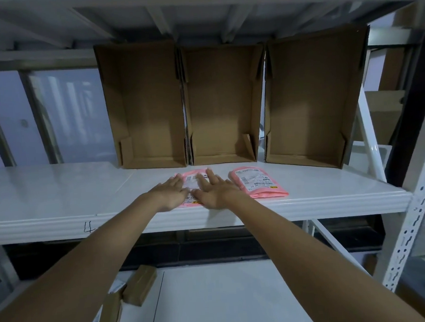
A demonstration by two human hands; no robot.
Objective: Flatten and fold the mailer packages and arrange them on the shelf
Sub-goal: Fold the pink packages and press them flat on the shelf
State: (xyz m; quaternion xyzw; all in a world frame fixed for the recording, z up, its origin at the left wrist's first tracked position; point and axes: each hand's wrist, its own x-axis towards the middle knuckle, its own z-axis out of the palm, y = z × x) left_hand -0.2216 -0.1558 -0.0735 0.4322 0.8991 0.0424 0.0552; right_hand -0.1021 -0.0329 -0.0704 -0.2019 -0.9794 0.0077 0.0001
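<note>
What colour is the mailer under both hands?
Pink, with a white shipping label; the mailer shows in the head view.

Left of the hands [195, 191] the shelf [60, 191] lies bare. Just beyond them three cardboard boxes [222, 106] stand side by side, blocking the back. A pink mailer [258, 184] lies just right.

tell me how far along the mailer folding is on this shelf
Looks done: one pink mailer lies folded flat on the white shelf, in front of the right cardboard box.
In hand: the left hand and right hand press flat on a second pink mailer, flattening it.
Left: folding that one and arranging both. No other mailers are visible.
</note>
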